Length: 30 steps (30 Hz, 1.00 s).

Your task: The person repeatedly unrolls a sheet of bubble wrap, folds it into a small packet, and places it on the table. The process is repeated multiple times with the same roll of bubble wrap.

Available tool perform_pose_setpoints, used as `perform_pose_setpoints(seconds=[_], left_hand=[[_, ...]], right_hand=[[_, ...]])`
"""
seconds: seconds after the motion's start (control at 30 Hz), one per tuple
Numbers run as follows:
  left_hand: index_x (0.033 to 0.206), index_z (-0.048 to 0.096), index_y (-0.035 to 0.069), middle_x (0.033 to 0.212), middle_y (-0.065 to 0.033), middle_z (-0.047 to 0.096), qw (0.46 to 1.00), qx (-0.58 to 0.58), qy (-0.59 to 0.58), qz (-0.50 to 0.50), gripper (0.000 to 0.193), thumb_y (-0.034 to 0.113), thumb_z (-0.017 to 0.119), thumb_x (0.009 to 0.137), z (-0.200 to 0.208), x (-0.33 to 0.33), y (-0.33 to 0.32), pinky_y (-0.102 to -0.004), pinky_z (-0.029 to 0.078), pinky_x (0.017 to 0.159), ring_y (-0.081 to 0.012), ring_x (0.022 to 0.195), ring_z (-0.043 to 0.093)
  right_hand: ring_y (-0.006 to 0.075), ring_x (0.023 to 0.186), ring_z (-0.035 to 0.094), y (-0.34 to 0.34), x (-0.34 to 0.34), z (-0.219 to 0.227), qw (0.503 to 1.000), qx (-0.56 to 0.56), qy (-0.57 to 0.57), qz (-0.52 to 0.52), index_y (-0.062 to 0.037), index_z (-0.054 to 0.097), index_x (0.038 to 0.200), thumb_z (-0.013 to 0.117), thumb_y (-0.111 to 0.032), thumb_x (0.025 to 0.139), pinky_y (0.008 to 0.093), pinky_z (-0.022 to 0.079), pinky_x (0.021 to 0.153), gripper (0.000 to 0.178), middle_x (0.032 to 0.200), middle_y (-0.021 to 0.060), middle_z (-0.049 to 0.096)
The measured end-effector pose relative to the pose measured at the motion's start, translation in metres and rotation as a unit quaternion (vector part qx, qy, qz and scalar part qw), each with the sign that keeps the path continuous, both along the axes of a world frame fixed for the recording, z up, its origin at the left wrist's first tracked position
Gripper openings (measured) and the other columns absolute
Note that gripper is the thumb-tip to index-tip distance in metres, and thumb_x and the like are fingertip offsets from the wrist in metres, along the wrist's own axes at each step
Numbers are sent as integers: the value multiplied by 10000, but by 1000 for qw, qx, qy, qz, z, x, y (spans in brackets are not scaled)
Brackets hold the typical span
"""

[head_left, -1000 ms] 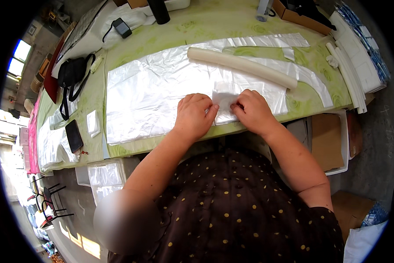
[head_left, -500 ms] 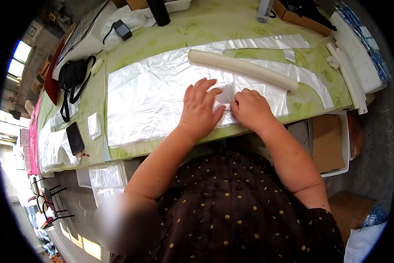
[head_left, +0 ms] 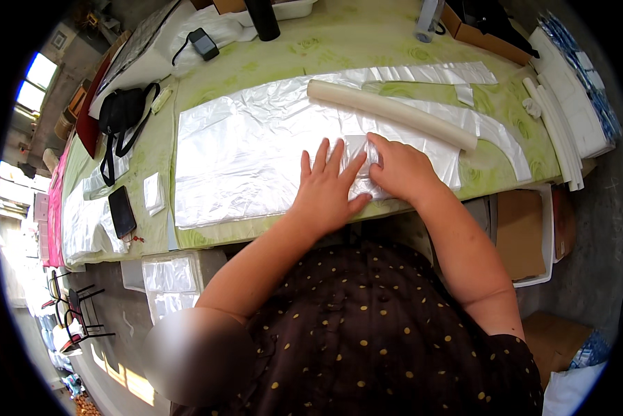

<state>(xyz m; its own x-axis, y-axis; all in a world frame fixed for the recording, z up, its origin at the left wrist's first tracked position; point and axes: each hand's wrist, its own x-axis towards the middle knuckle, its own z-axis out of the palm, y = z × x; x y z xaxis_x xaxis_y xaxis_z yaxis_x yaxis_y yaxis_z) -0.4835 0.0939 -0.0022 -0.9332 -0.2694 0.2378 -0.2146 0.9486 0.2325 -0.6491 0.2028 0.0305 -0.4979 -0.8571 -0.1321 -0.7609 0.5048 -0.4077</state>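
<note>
Two hands (head_left: 323, 195) (head_left: 404, 170) closer together, one roll (head_left: 391, 114)

The left hand (head_left: 327, 193) is spread over a white plastic sheet (head_left: 232, 163). The right hand (head_left: 403, 170) touches a small plastic piece (head_left: 355, 143). Beyond them lies one pale roll (head_left: 391, 114).

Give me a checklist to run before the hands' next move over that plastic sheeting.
1. Left bare hand spread over the wide, shiny, whitish plastic sheeting: ok.
2. Right bare hand at the small, rectangular, translucent plastic piece: ok.
3. Right bare hand gripping that piece: cannot tell.
4. Plastic sheeting smooth: not ok, creased.
5. Long, cream, cylindrical roll apart from both hands: ok.
6. Black, rectangular phone off that sheeting: ok, left of it.
</note>
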Motion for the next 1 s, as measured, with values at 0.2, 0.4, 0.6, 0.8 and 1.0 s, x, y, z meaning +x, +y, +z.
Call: perform_pose_setpoints(seconds=[0.2, 0.4, 0.6, 0.8, 1.0], left_hand=[[1263, 601, 63, 1327, -141, 611, 907, 389, 109, -122, 392, 157, 758, 916, -13, 82, 44, -362, 497, 1001, -243, 1148, 626], [1428, 456, 71, 1375, -81, 589, 552, 823, 24, 133, 449, 325, 560, 1073, -40, 89, 51, -382, 502, 979, -197, 1194, 600], [1344, 554, 45, 1264, -81, 652, 474, 862, 118, 133, 311, 216, 512, 1087, -42, 79, 65, -373, 527, 987, -195, 1127, 646], [1382, 553, 35, 1254, -34, 658, 548, 827, 93, 83, 352, 228, 514, 1090, -39, 94, 70, -313, 511, 952, -119, 1103, 623], [1321, 515, 60, 1370, -92, 573, 508, 827, 183, 160, 257, 136, 527, 1076, -21, 109, 68, -350, 528, 980, -188, 1210, 589]], right_hand=[[349, 1106, 658, 2, 0, 6, 1000, -4, -5, 6, -111, 584, 1400, 604, -259, 872, 458, 529, 946, 549, 1175, 177, 701], [352, 1019, 630, 33, 48, -5, 990, -81, 58, 99, -96, 670, 1294, 636, -224, 836, 452, 526, 881, 477, 1025, 148, 663], [259, 912, 620, 69, 101, -20, 957, -246, -142, 62, -51, 662, 1255, 713, -159, 847, 376, 526, 819, 426, 1023, 111, 616], [71, 772, 537, 70, 109, -41, 856, -290, -424, -56, -19, 639, 1187, 665, -58, 938, 246, 492, 722, 254, 887, -12, 593], [46, 779, 540, 68, 117, -46, 812, -373, -437, -101, -34, 618, 1109, 655, -15, 947, 218, 471, 701, 168, 893, -32, 588]])
